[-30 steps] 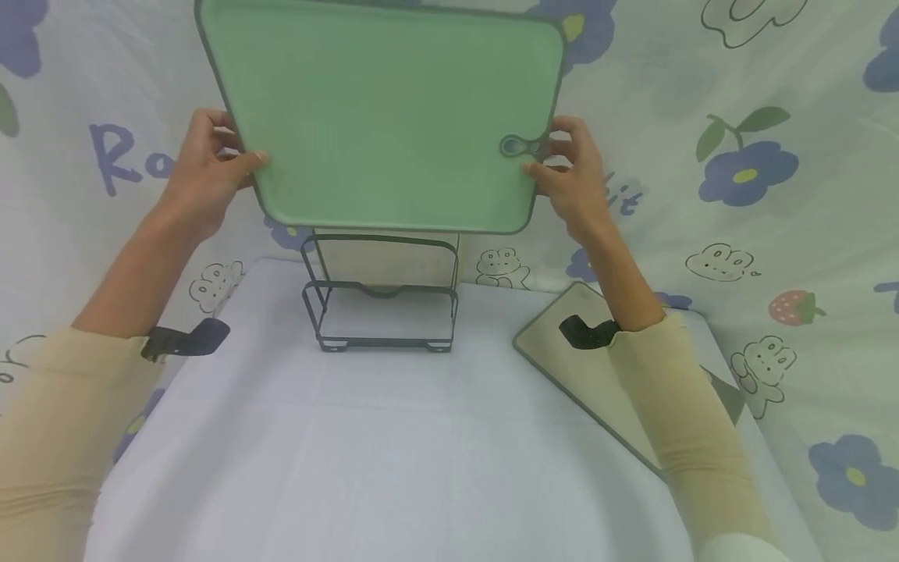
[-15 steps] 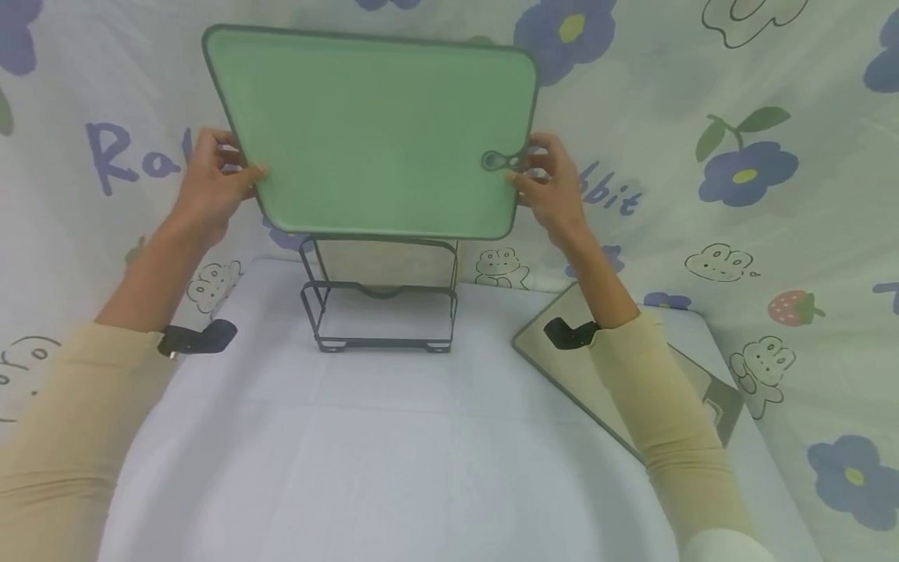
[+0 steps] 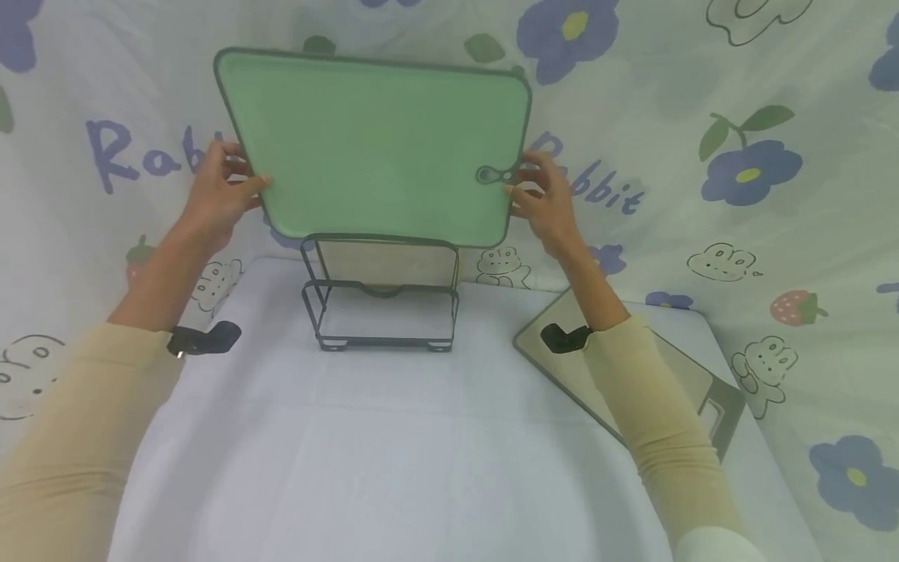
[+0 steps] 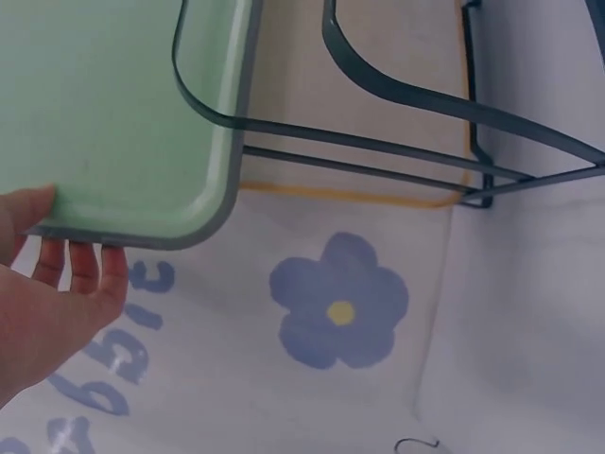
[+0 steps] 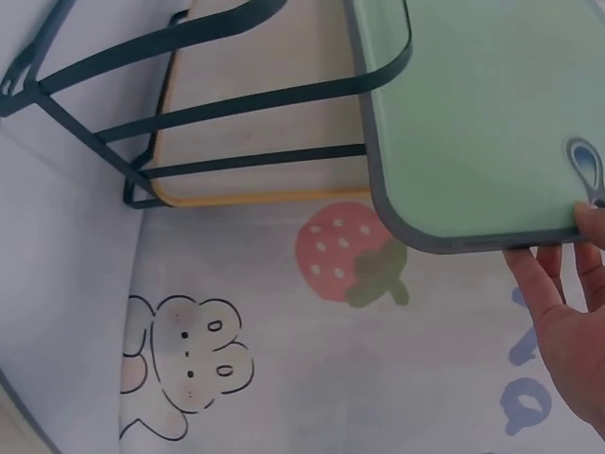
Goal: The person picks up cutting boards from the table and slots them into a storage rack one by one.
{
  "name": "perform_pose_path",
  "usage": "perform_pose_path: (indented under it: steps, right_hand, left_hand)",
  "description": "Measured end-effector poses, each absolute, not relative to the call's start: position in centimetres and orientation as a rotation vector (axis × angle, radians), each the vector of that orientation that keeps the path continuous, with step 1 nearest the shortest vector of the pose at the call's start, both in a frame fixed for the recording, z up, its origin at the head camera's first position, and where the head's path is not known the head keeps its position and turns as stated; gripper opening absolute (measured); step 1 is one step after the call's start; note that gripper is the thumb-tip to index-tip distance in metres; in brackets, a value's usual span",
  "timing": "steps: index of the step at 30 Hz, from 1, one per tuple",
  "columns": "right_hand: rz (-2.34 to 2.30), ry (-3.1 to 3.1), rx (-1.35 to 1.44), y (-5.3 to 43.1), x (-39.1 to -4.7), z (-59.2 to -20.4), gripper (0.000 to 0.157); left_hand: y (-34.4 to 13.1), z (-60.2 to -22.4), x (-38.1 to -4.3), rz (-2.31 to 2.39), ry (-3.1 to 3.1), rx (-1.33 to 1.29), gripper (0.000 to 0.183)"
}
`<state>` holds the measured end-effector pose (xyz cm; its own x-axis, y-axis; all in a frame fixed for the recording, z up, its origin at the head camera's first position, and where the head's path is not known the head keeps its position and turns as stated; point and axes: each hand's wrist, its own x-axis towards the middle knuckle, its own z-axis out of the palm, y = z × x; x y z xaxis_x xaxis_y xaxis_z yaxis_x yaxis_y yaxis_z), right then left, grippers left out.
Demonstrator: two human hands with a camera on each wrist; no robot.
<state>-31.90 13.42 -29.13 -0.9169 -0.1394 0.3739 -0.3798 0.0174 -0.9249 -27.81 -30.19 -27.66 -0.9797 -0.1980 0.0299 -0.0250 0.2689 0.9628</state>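
A green cutting board (image 3: 372,148) with a grey rim and a small ringed hole stands upright over a dark wire rack (image 3: 382,343). My left hand (image 3: 219,191) pinches its left edge, thumb on the front face and fingers behind. On the opposite edge, near the hole, my right hand (image 3: 544,195) grips it likewise. Both wrist views show the board's lower edge a little down behind one of the rack's wire loops (image 4: 350,142). A beige board (image 5: 269,104) with an orange rim stands in the rack behind the green one, partly hidden by it.
Another beige board (image 3: 562,363) with a grey rim and a handle slot lies on the white table (image 3: 393,468) at the right, partly under my right sleeve. A patterned cloth (image 3: 702,101) hangs behind and at the sides.
Both hands have lowered the green board and carried it away from me, down to the rack's top. My right hand has also shifted left in view. The rack has stayed put.
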Motion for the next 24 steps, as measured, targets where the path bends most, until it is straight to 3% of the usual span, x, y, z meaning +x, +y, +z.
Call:
perform_pose_path:
  steps: [24]
  right_hand:
    - [2.035, -2.101, 0.507, 12.9, -31.9, -33.9, 0.045]
  left_hand:
    - [-30.2, -32.1, -27.3, -1.790, -2.404, 0.185, 0.026]
